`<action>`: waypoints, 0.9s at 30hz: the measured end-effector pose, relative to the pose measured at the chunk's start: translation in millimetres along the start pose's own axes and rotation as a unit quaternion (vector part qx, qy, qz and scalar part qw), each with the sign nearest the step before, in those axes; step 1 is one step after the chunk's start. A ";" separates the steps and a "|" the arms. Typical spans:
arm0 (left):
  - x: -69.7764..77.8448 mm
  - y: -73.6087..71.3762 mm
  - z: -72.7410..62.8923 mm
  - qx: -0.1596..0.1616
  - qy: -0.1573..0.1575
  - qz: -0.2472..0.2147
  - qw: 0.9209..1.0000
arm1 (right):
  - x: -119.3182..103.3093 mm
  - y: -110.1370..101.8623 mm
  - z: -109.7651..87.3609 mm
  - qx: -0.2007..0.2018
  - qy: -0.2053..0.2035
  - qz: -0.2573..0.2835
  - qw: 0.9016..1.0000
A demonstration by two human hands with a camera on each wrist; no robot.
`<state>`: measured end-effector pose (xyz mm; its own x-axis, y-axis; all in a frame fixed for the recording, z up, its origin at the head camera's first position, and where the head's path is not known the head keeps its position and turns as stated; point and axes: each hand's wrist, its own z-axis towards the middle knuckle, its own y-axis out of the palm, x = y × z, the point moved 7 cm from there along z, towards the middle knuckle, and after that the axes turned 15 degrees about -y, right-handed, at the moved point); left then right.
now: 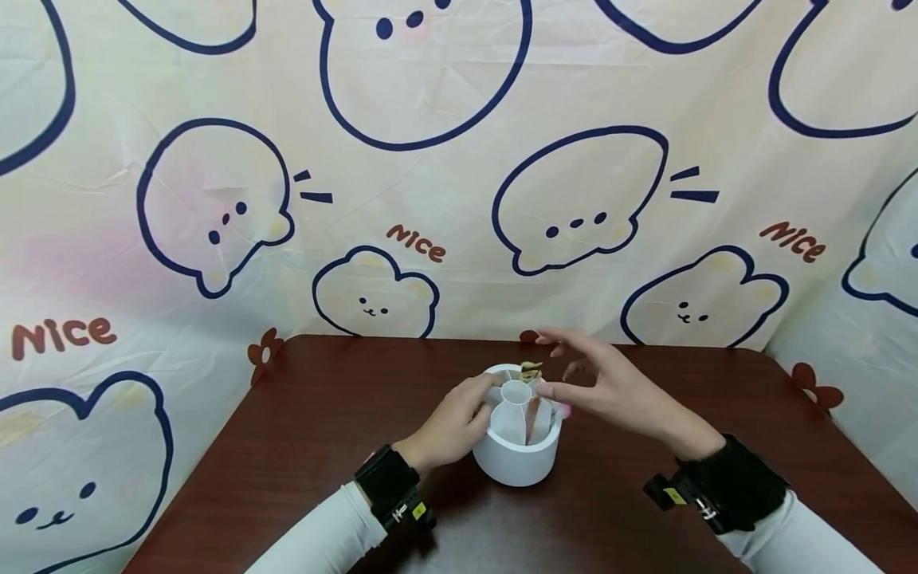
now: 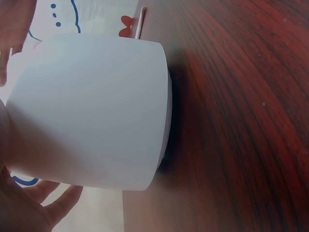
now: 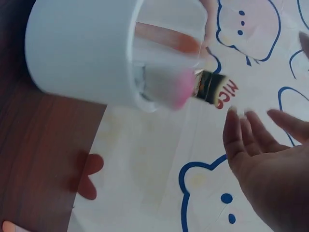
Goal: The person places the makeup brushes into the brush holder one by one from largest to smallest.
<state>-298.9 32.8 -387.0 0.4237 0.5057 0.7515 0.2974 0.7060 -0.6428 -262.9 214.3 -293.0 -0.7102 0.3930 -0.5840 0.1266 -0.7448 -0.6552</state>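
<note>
A white round divided organizer with a central ring and several compartments stands on the table. My left hand grips its left rim; in the left wrist view the fingers show at the rim end of its smooth white wall. My right hand hovers at the right of the rim, fingers parted and holding nothing. In the right wrist view its fingertips are apart from a small black and gold piece that sticks out of the organizer beside a blurred pink item. The lower parts of both are hidden inside.
The dark brown wooden table meets a cream cloth backdrop with blue cartoon outlines at its far edge. In the left wrist view a thin pale stick shows beyond the organizer. An orange-tipped item peeks into the right wrist view's lower corner.
</note>
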 end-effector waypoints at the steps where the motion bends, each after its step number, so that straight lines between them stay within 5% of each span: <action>1: -0.1 0.2 -0.2 -0.001 -0.001 0.000 1.000 | 1.3 -0.8 -1.2 -0.002 0.004 -0.011 1.000; 6: 0.0 0.0 0.0 0.000 -0.003 0.004 1.000 | 11.1 -10.5 -7.5 0.006 0.022 -0.041 0.999; 11: 0.2 0.2 0.6 0.003 -0.005 0.006 1.000 | 53.1 -27.8 -19.8 0.007 0.046 -0.131 0.990; 19: -2.7 4.6 -0.6 -0.010 -0.015 0.009 1.000 | 139.3 -34.4 -64.2 -0.115 0.078 -0.274 0.952; 27: -0.5 0.2 1.2 -0.004 -0.013 0.010 1.000 | 161.6 -15.6 -70.0 -0.190 0.062 -0.279 0.939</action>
<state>-300.1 33.3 -387.3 0.4073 0.5322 0.7422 0.2959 0.6919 -0.6586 -331.3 327.1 -410.8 -0.6568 0.7421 -0.1335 0.0125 -0.1664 -0.9860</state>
